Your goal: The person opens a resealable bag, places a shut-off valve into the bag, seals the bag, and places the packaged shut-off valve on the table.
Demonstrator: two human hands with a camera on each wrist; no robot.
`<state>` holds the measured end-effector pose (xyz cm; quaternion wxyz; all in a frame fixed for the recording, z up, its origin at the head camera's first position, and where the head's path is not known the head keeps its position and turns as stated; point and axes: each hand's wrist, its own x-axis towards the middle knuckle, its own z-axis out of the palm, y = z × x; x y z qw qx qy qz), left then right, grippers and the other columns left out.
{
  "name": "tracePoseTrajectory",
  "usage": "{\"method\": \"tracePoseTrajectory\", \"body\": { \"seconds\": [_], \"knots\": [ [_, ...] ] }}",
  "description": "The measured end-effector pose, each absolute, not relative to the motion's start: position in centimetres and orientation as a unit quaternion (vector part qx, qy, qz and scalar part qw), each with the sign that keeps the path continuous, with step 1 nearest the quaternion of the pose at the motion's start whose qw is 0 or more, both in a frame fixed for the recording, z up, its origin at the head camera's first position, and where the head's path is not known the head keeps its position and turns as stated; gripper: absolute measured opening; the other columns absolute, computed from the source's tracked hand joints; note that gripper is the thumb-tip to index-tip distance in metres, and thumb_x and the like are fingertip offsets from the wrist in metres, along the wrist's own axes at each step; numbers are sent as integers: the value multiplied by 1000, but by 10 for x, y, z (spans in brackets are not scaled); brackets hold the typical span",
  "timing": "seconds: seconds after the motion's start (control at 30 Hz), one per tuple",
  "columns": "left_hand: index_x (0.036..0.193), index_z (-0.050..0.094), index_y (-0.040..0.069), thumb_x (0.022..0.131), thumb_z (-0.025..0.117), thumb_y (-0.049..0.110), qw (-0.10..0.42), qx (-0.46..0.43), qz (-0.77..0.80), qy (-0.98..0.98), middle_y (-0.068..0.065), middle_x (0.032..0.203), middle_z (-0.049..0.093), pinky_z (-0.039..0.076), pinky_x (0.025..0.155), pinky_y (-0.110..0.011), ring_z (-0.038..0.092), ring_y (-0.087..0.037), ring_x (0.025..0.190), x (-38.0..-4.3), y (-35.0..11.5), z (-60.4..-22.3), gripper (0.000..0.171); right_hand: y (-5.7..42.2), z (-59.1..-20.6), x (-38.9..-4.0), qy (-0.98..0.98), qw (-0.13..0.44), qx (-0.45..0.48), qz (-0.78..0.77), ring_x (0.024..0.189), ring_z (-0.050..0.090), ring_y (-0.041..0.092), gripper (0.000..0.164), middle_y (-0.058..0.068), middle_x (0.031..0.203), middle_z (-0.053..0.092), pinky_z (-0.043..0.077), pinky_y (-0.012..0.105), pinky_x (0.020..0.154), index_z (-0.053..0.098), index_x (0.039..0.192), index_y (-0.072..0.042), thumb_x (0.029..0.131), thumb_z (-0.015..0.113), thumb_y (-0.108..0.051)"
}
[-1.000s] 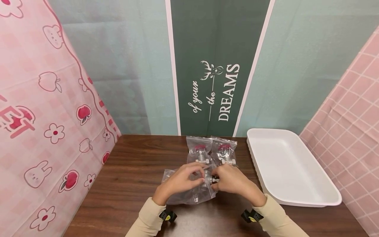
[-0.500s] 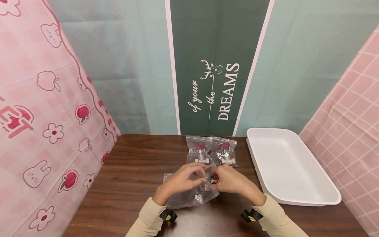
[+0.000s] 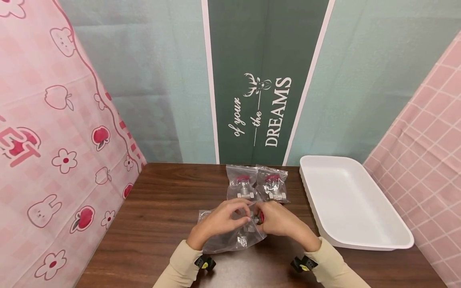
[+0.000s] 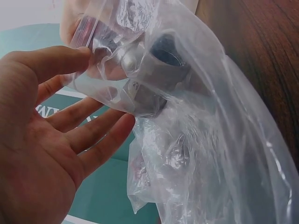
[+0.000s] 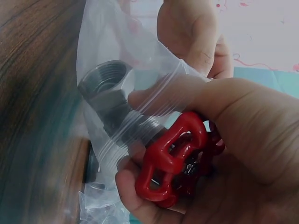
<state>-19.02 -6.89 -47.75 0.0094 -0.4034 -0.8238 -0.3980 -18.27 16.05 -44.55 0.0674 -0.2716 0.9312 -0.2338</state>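
My right hand [image 3: 281, 220] grips a metal valve by its neck, thumb reaching into the mouth of a clear zip bag. The valve's red handwheel [image 5: 170, 161] sticks out of the bag against my palm. Its grey threaded body [image 4: 163, 65] shows through the plastic inside. My left hand [image 3: 225, 218] pinches the zip edge of the bag [image 3: 234, 242] between thumb and forefinger. Its other fingers stretch out along the bag in the left wrist view. From the head camera, my hands partly hide the valve.
Behind my hands lie two more bagged valves with red handwheels, the left one [image 3: 245, 186] and the right one [image 3: 274, 187]. A deep white tray [image 3: 313, 200] stands to the right on the wooden table [image 3: 162, 216]. Printed cloths hang at the back and sides.
The red handwheel has come into view beside my right fingers, where the metal neck showed earlier. The bag's lower edge has shifted slightly right and nearer me. My left hand has hardly moved.
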Motion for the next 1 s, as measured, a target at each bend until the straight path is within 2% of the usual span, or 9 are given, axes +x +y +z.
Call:
{"method": "tracePoseTrajectory", "body": {
  "seconds": [0.23,0.57,0.77,1.0],
  "knots": [
    [103,71,13,101,75,17,-2,-393,-406,-825,-13,145,67,61,93,-29,72,-17,110,-190,-69,-479,6,161,-449,-182,928,61,-283,-236,61,50,5,38,-8,74,59,45,24,55,69,104,-8,68,80,-7],
    [101,70,10,101,74,14,-8,-393,-426,-815,-13,143,68,60,98,-30,70,-22,120,-189,-68,-480,5,157,-450,-181,929,61,-280,-233,62,50,6,37,-8,74,57,43,24,54,67,101,-12,68,82,-7],
    [102,70,8,100,74,11,-7,-396,-429,-811,-13,140,69,61,97,-32,70,-20,119,-189,-67,-481,5,155,-452,-179,928,73,-274,-241,68,55,8,44,-6,81,61,47,25,57,66,105,-12,68,88,-14],
    [103,70,10,99,75,12,11,-407,-424,-809,-13,138,71,60,101,-35,69,-25,125,-189,-68,-482,6,155,-455,-181,924,59,-287,-246,77,57,10,44,-3,89,63,50,25,63,66,105,-11,67,87,-12]
  ]
}}
